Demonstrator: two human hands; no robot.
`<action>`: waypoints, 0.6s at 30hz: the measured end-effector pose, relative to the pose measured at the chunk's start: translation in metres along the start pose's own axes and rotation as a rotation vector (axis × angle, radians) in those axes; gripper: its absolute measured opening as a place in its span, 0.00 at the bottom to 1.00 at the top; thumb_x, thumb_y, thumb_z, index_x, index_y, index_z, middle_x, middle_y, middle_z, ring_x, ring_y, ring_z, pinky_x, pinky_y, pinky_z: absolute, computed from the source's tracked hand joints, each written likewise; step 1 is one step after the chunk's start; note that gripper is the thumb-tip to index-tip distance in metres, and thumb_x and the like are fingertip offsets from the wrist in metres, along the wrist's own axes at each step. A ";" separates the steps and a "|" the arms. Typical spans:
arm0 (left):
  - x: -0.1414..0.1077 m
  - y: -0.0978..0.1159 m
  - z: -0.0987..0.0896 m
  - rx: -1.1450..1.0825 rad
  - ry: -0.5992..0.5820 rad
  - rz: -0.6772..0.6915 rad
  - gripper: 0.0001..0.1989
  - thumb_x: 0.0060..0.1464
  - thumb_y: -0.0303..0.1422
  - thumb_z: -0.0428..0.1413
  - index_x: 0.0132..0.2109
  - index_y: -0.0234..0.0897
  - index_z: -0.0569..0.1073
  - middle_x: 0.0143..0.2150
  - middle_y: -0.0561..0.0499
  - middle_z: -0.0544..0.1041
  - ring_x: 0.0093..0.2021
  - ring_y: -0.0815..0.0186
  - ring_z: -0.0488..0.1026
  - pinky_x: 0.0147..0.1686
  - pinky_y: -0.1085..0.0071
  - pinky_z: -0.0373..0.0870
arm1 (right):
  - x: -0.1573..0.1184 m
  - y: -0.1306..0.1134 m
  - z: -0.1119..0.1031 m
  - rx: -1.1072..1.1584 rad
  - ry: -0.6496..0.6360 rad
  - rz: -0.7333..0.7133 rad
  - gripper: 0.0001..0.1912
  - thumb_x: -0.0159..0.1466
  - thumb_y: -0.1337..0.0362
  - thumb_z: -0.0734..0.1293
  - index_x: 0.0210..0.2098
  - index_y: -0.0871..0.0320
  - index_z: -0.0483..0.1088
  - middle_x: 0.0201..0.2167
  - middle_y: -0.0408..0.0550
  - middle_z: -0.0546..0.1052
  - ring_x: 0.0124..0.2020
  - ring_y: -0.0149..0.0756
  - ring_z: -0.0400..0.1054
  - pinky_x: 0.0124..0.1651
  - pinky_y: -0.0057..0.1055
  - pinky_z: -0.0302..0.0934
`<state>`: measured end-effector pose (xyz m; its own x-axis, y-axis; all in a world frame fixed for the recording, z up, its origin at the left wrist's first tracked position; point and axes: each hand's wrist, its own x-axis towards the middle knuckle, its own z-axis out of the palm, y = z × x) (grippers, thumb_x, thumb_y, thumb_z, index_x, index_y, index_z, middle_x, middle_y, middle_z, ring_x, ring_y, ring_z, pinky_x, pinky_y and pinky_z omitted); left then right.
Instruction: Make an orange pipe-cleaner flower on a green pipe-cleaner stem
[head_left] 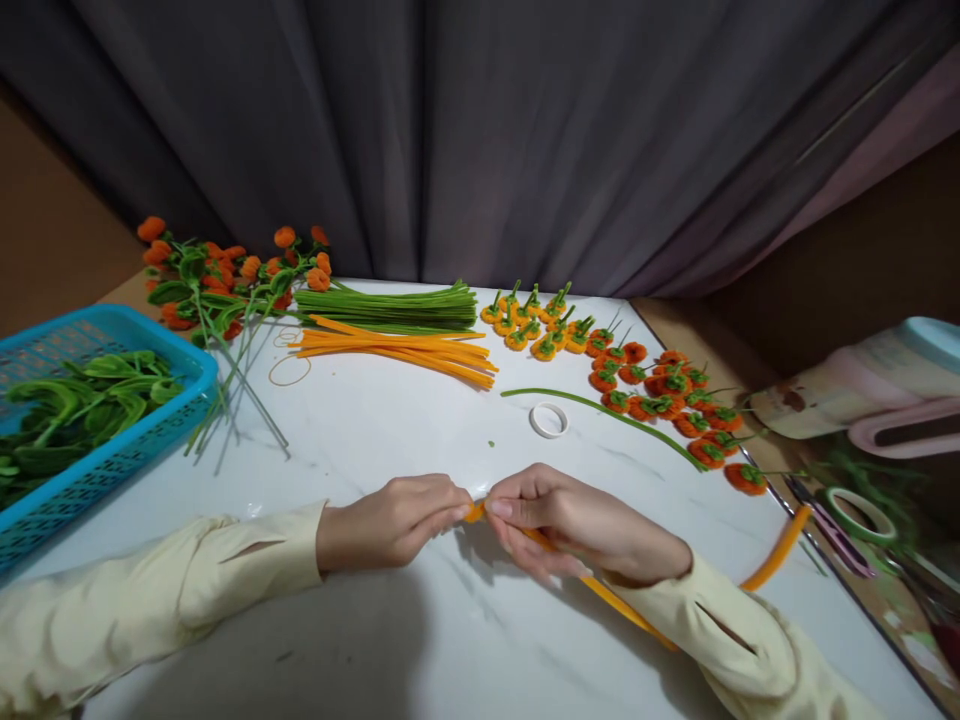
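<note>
Over the front middle of the white table, my left hand [405,515] and my right hand [570,520] meet at an orange pipe cleaner [626,607]. Both pinch its small bent end between thumb and fingers, and little of that end shows. From there the strip runs under my right palm and forearm, and an orange length shows again beyond the right sleeve. A white ring [550,420], perhaps a tape roll, lies just past my right hand. Near it curves a single green pipe cleaner [607,408].
Behind lie bundles of green pipe cleaners [390,306] and orange pipe cleaners [397,350]. Small yellow pumpkins [546,346] and orange pumpkins [667,383] stand back right. At left are orange flowers [217,272] and a blue basket [199,375] of green leaves. A large cup [847,385] stands right.
</note>
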<state>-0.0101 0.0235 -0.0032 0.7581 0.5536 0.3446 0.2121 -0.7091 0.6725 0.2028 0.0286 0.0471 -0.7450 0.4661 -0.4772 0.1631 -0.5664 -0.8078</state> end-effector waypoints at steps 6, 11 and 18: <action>0.001 0.002 -0.002 -0.183 -0.130 -0.162 0.12 0.63 0.31 0.41 0.42 0.33 0.69 0.30 0.51 0.72 0.29 0.71 0.66 0.32 0.77 0.62 | 0.009 0.010 -0.021 -0.021 -0.110 0.053 0.12 0.61 0.64 0.61 0.23 0.62 0.64 0.08 0.36 0.60 0.07 0.20 0.42 0.09 0.20 0.33; 0.005 0.001 -0.005 -0.505 -0.170 -0.364 0.13 0.63 0.36 0.42 0.39 0.33 0.68 0.27 0.53 0.70 0.26 0.73 0.64 0.30 0.76 0.61 | 0.016 0.014 -0.024 -0.065 -0.115 -0.028 0.16 0.62 0.63 0.61 0.19 0.62 0.61 0.08 0.34 0.56 0.09 0.19 0.40 0.11 0.20 0.32; 0.009 -0.001 -0.005 -0.828 -0.172 -0.536 0.16 0.62 0.42 0.44 0.38 0.32 0.67 0.27 0.54 0.67 0.24 0.74 0.58 0.26 0.76 0.57 | 0.019 0.020 -0.022 -0.051 -0.055 -0.068 0.18 0.63 0.59 0.62 0.21 0.63 0.63 0.11 0.37 0.62 0.08 0.19 0.46 0.13 0.21 0.37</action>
<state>-0.0071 0.0318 0.0024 0.7811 0.5938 -0.1929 0.1055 0.1791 0.9782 0.2059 0.0410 0.0148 -0.7897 0.4635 -0.4019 0.1425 -0.4986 -0.8550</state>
